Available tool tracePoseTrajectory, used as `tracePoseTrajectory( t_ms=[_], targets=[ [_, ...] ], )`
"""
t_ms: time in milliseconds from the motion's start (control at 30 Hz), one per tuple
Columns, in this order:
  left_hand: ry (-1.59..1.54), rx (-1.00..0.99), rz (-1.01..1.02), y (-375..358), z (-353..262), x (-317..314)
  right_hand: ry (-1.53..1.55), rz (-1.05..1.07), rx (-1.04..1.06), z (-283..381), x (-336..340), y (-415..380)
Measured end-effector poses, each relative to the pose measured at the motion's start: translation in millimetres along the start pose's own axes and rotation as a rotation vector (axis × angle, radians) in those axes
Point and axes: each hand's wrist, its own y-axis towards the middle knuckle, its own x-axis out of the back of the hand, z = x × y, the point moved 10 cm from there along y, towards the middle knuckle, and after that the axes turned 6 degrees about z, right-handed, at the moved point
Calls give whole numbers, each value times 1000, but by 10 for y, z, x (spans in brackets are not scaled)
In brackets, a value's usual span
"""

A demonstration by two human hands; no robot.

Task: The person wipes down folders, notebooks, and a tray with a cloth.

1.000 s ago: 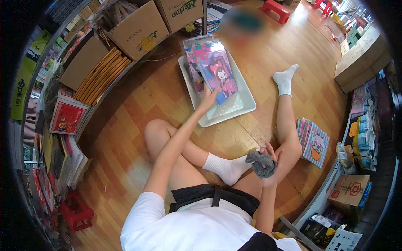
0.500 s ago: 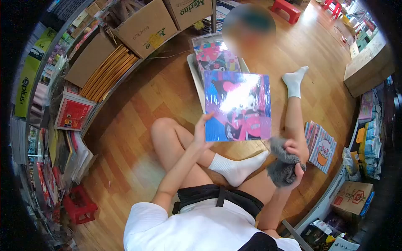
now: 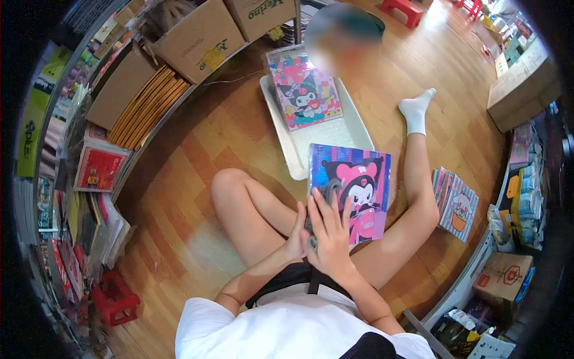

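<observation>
A thin, square, glossy cartoon-covered book [image 3: 362, 206] is tilted above my lap, its front showing a pink-hooded character. My left hand [image 3: 295, 242] grips it by the lower left edge, thumb upright and the other fingers mostly hidden. Against the left side of the cover, my right hand [image 3: 332, 242] presses a fuzzy grey cloth [image 3: 329, 190], which sticks out past the fingertips and between the two hands. Beyond the book lies a white plastic tray [image 3: 287, 157], and a similar plastic-wrapped cartoon book [image 3: 308, 103] rests at its far end.
A stack of striped cartoon books [image 3: 457, 206] lies on the wooden floor beside my right leg. Shelves with cardboard boxes [image 3: 200, 45] and brown envelopes [image 3: 146, 107] curve along the left. Goods and a carton [image 3: 502, 276] line the right. A person [image 3: 344, 39] is beyond the tray.
The book has come down closer to my lap, uncovering more of the tray. My right hand has brought the grey cloth leftward from beside my leg onto the cover.
</observation>
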Motion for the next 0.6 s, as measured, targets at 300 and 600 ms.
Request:
tracePoseTrajectory(
  t_ms=[300,600],
  targets=[
    [-10,-177,76,15,-403,-6,-79,-176,-194,-747,418,54],
    [91,-91,-3,12,-119,-47,109,-27,-14,-174,-31,47]
  ],
)
